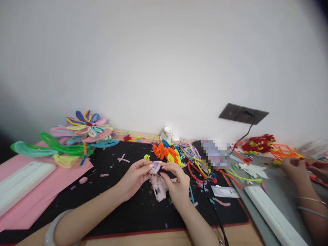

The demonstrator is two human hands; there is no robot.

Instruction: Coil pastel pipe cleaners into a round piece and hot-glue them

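Note:
Near the middle of the black mat [120, 212], my left hand [137, 177] and my right hand [176, 182] meet over a small pink and lilac fuzzy piece [155, 167]. The fingers of both hands pinch it from either side. Just below it, between my hands, is a pale pink device [159, 189] with a small dark window; whether it touches my fingers is unclear. Behind my hands lies a pile of orange, yellow and blue fuzzy loops [166, 152].
Pipe-cleaner flowers [88, 126] and pink sheets [64, 177] are at left, beside a white box [23, 184]. A white cup [166, 134] stands by the wall. A black cable [215, 212] crosses the mat. At right, another person's hand [294, 169] works.

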